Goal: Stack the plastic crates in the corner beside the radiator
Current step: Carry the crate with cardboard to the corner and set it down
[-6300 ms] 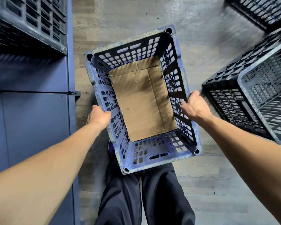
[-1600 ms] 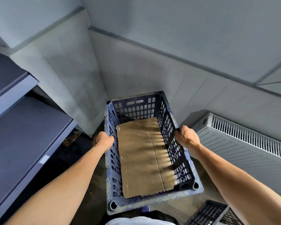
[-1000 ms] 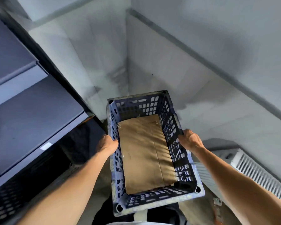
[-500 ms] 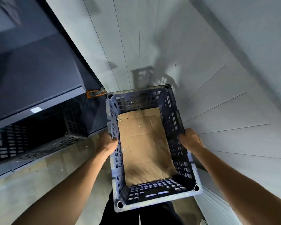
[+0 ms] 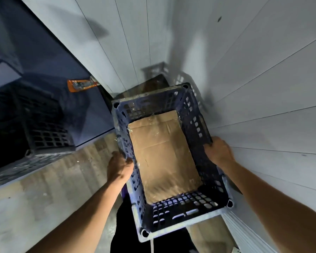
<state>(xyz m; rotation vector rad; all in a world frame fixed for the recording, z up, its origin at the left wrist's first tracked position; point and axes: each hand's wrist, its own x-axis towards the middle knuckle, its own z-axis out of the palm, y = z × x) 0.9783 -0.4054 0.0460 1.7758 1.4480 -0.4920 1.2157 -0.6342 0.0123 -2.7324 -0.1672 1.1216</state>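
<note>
crate held over the corner, ready to go down

near end first: blue crate held up off the floor, level enough, near wall above dark trousers. cardboard liner lying flat on its base. left hand clamped on the left long wall, fingers curled over the outside, thumb side pressed to the rim. right hand gripping the right long wall, fingers tucked out of sight, so hooked over the rim or through a slot: cannot tell. radiator just beside the near right corner, low at the edge of view. further out, wooden floor bare to the left, a dark crate under the blue shelving. far end of the held crate close to the white panelled wall, its shadow cast into the corner, with what looks like another crate rim just beyond, too blurred to be sure.

likely step: lowering into place. best done by keeping both grips even, squaring the far end to the wall, easing down slowly, and minding knuckles against the right-hand panelling and radiator.
</note>
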